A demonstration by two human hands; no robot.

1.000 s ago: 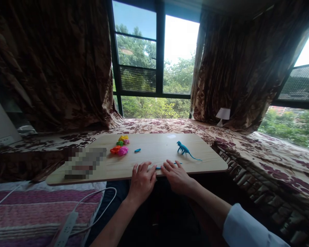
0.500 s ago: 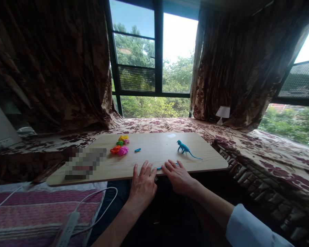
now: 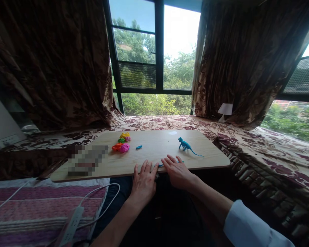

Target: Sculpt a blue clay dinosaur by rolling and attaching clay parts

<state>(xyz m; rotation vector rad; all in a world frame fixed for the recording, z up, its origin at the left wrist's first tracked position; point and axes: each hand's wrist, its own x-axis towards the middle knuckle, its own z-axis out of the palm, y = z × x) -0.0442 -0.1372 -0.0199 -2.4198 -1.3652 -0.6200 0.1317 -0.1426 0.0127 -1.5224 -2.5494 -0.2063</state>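
My left hand [image 3: 143,183] and my right hand [image 3: 178,171] lie flat, fingers stretched out, at the near edge of a light wooden board [image 3: 154,151]. Between their fingertips a thin blue strip of clay [image 3: 160,165] shows on the board, partly hidden under the fingers. Farther back stands a blue toy dinosaur [image 3: 184,145] to the right. A small blue clay piece [image 3: 138,147] lies mid-board, and a heap of coloured clay lumps [image 3: 121,144] sits to its left.
A blurred-out object [image 3: 86,160] rests on the board's left part. A white power strip [image 3: 70,228] with its cable lies on a striped cloth at lower left. A small white lamp [image 3: 224,110] stands on the floral-covered ledge by the curtains and window.
Both hands have slid a little towards me along the board's near edge, over the blue strip. The view has tipped slightly, so the board sits a little higher in the picture.
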